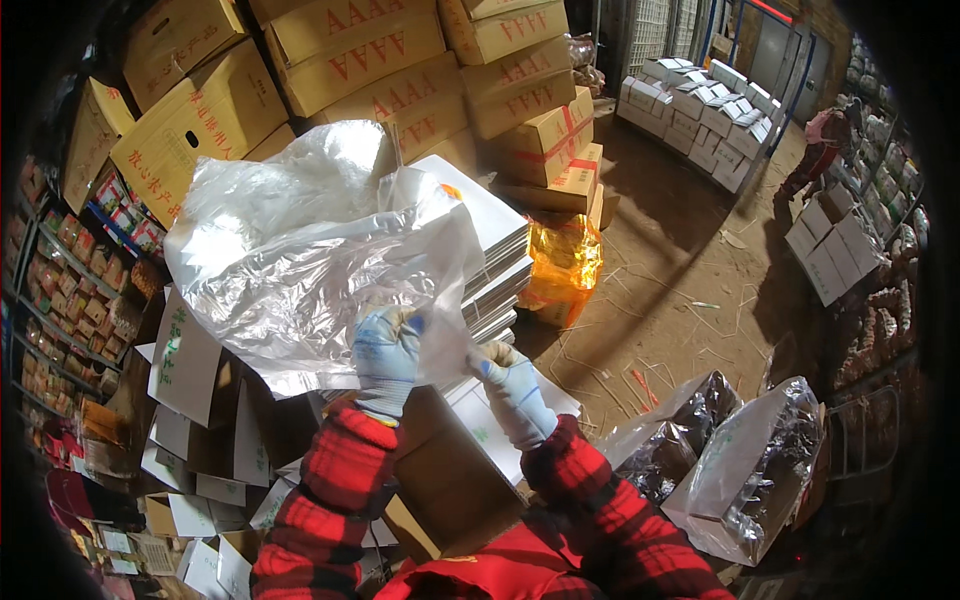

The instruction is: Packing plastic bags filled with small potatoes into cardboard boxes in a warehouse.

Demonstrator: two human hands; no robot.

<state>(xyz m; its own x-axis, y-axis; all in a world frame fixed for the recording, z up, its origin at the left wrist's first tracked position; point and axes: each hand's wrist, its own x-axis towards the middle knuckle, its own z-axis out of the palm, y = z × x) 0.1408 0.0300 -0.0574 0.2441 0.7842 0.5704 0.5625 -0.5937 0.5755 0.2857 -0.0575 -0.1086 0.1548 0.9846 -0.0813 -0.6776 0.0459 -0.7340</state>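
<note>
Cardboard cartons behind held plastic bag

a dirt floor lies sunlit and strewn with straw. stacked yellow cartons rise behind, white boxes farther right, stocked shelves along the left.

Clear plastic bag: large, thin, crinkled, glossy with glare. Held up in the air, bunched and billowing, lower edge gathered at bottom. Sits left of centre, in front of stacked flat white cartons and brown boxes.
</note>
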